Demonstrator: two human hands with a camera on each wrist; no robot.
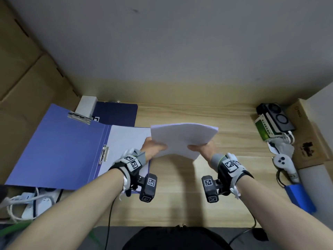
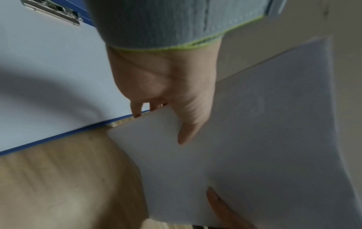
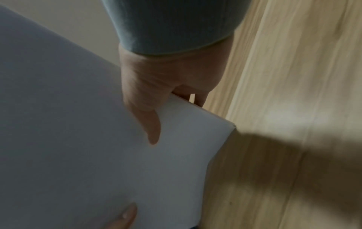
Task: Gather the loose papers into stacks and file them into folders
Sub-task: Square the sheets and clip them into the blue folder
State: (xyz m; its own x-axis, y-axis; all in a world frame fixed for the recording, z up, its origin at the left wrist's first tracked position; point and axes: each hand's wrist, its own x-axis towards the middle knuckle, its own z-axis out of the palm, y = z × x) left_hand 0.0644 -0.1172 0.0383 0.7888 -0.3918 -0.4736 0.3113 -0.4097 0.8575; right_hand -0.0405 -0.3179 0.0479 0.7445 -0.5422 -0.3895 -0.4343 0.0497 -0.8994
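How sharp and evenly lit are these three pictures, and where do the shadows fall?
Head view: sharp, wide-angle bowing at the edges, the white paper stack shadowing the light wooden desk. Left wrist view: dim, soft, desk grain smeared, a shadow across the open blue folder. Right wrist view: darkest, blurred, a broad desk shadow.

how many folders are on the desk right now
2. An open blue folder lies flat at the desk's left, with paper already in it. A closed dark blue folder lies behind it by the wall. Others may be hidden.
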